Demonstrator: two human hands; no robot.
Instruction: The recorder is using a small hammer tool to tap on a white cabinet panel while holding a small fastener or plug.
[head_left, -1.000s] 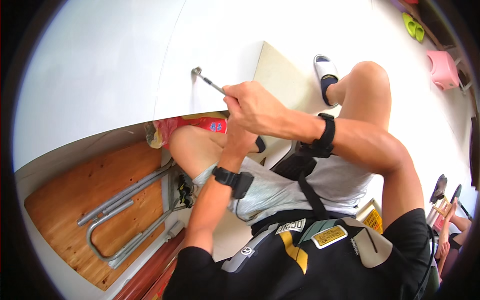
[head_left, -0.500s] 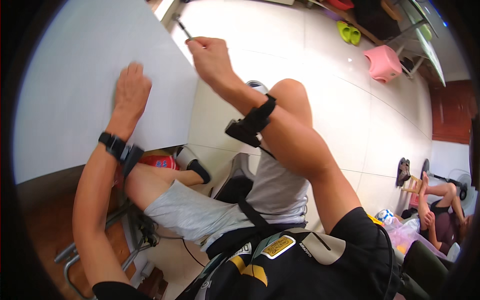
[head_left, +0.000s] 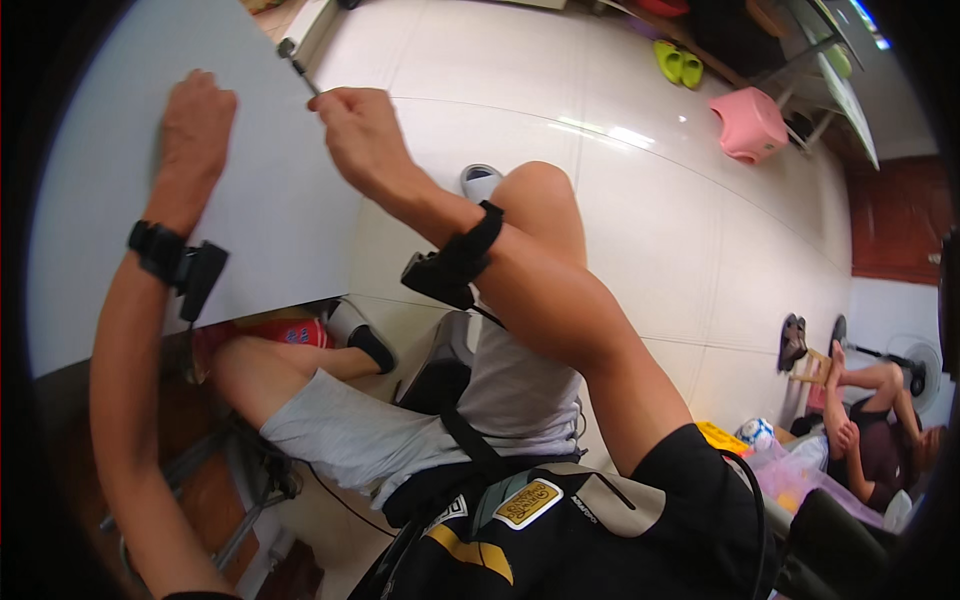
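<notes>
My right hand (head_left: 362,138) is closed around the near end of a slender, dark rod-like tool (head_left: 299,69). Its small rounded head points up and left, at the far right edge of the white tabletop (head_left: 285,215). My left hand (head_left: 197,140) is over the tabletop with its fingers curled into a fist. Whatever those fingers may hold is hidden from view. Black straps with small dark devices are around my left wrist (head_left: 160,250) and right forearm (head_left: 455,260).
Under the table's near edge lies a red package (head_left: 290,332) by my foot. Across the tiled floor stand a pink stool (head_left: 748,125) and green clogs (head_left: 678,65). At the right, another person (head_left: 880,440) sits near a fan (head_left: 915,370) and plastic bags (head_left: 785,475).
Both hands have moved left, my left hand also farther across the tabletop. The tool's head has come from over the floor to the table's edge. The view has shifted slightly.
</notes>
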